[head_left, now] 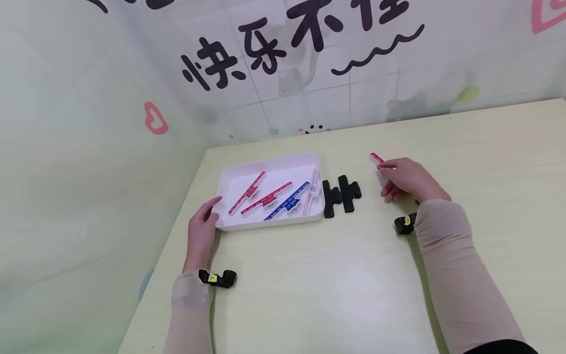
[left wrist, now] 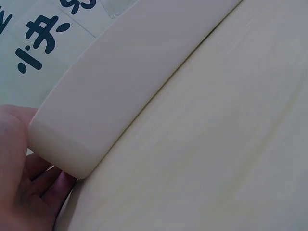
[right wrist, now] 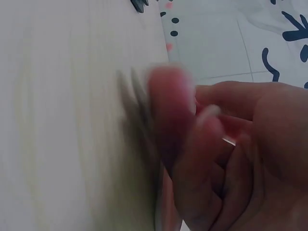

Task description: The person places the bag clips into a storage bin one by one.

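My left hand (head_left: 203, 227) holds the left end of a white tray (head_left: 261, 227); in the left wrist view its fingers (left wrist: 60, 192) curl about the tray's corner. Inside the tray lie two red-and-white long clips (head_left: 246, 192) printed with a key-like pattern, a blue one (head_left: 287, 201) and a pale clear one (head_left: 311, 191). To the tray's right, above the table, my right hand (head_left: 409, 178) pinches another red-and-white clip (head_left: 376, 158), partly hidden by the fingers. The right wrist view is blurred at the fingertips and shows only part of that clip (right wrist: 167, 202).
Two black clips (head_left: 332, 199) lie side by side against or very near the tray's right wall. The pale wooden table (head_left: 309, 285) meets a printed wall sheet (head_left: 376, 88) at its back edge. Another sheet (head_left: 110, 196) hangs along the left side.
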Action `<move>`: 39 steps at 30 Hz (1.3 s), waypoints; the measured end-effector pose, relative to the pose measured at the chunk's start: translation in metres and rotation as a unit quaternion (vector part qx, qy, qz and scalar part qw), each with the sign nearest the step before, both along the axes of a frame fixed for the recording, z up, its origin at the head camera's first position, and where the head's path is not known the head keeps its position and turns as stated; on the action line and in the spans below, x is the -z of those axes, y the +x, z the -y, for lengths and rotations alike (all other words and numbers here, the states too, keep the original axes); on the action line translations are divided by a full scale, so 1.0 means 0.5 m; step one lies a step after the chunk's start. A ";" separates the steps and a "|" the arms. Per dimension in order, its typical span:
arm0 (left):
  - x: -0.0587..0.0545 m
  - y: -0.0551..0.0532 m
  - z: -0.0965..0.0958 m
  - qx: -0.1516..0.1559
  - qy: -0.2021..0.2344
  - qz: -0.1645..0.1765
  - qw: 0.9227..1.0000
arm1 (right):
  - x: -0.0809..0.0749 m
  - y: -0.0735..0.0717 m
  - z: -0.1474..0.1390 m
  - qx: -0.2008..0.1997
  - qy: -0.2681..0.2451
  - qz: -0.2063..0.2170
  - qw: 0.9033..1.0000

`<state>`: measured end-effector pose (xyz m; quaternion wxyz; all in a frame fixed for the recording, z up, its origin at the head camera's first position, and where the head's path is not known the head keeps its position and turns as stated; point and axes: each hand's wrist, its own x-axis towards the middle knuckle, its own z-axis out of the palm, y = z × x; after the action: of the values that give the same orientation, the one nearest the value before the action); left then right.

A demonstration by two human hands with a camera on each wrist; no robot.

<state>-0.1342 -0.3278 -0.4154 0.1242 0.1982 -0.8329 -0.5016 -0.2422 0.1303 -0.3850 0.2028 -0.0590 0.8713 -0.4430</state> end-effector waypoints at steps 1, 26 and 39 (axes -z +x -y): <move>0.000 0.000 0.000 0.000 0.001 0.000 1.000 | 0.000 0.000 0.001 -0.002 -0.002 0.004 1.000; -0.003 0.004 -0.002 0.001 -0.010 -0.003 1.000 | -0.012 0.005 0.012 -0.027 0.030 -0.013 0.999; -0.005 0.005 -0.002 0.000 -0.006 -0.008 1.000 | -0.013 -0.001 0.004 -0.053 0.090 -0.045 0.994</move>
<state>-0.1319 -0.3266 -0.4129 0.1322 0.1933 -0.8348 -0.4984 -0.2424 0.1282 -0.3783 0.1910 -0.1064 0.9115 -0.3485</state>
